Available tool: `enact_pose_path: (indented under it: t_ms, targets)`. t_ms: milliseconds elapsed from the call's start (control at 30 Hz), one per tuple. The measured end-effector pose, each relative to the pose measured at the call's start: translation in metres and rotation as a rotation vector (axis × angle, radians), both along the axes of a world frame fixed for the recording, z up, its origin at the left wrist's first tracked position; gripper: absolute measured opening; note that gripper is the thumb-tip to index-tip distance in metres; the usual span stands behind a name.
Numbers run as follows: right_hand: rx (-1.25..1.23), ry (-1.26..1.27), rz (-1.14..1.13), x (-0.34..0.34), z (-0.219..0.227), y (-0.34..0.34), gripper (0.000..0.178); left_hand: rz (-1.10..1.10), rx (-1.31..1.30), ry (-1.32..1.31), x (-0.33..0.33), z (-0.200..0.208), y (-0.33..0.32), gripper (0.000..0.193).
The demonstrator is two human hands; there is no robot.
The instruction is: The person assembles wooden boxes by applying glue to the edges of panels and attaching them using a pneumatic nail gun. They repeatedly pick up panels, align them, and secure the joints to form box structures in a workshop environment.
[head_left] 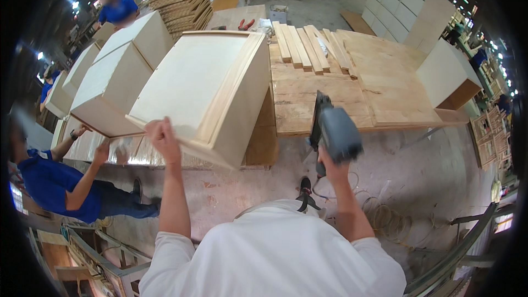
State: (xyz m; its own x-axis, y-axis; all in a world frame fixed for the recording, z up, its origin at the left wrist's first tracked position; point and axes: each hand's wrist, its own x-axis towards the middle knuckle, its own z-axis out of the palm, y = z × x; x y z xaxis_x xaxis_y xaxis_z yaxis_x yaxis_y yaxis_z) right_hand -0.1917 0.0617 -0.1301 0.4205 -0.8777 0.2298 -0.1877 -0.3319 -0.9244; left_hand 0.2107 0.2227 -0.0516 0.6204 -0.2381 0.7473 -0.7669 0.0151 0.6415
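Observation:
A pale wooden box lies on the bench before me, its broad white panel facing up. A wood strip runs along the panel's right side, and a darker one edges the far end. My left hand is closed at the box's near edge, gripping it there; the fingertips are partly hidden. In my right hand is a dark grey nail gun, held by its handle to the right of the box. The gun is blurred and stands apart from the box, with a hose hanging below.
Loose wood strips lie on the plywood-topped bench; another box stands at its right end. To the left, a co-worker in blue handles another box. Red-handled pliers lie behind. Coiled hose covers some floor.

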Motion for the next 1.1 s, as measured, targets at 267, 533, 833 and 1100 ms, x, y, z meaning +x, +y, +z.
enact_pose_path:
  t_ms: [267,533,833,1100]
  targets:
    - [-0.218,0.769,0.038,0.044,0.026,-0.137,0.067,-0.232,0.025,1.061,-0.029,0.025,0.017,0.088]
    - [-0.391,1.116,0.067,0.125,-0.012,-0.160,0.058,-0.306,0.098,1.032,-0.025,0.016,0.039,0.088]
    - [0.741,-0.670,0.008,0.223,-0.030,-0.148,0.049,-0.334,-0.244,0.866,-0.087,-0.024,0.119,0.079]
    - [0.862,-1.186,0.103,0.115,-0.021,-0.195,0.047,-0.395,-0.207,0.745,-0.170,0.037,0.037,0.094]
